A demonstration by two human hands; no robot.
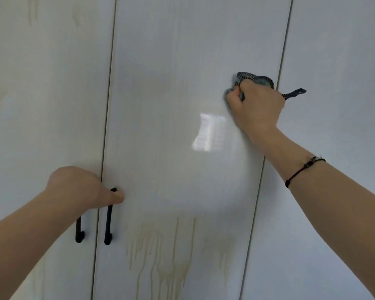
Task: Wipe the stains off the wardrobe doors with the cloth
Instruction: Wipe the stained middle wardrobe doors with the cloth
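Right hand (pixel 257 105) tight around cloth (pixel 260 79), apparently against door (pixel 171 87)

Counts:
- 3 wardrobe doors: middle door (pixel 171 61), left door (pixel 41 94) and right door (pixel 333 61) flanking it.
- 2 black handles: middle-door handle (pixel 108 224) and left-door handle (pixel 79 231) just left of it.
- 1 cloth (pixel 256 80).
- 2 hands: left hand (pixel 80 187), right hand (pixel 258 105).
- 1 bracelet (pixel 301 171).
- 1 drip-stain patch (pixel 167 256), low on the middle door.

Pale glossy wardrobe doors (pixel 171 61) fill the view, one catching a bright reflection (pixel 210 133).
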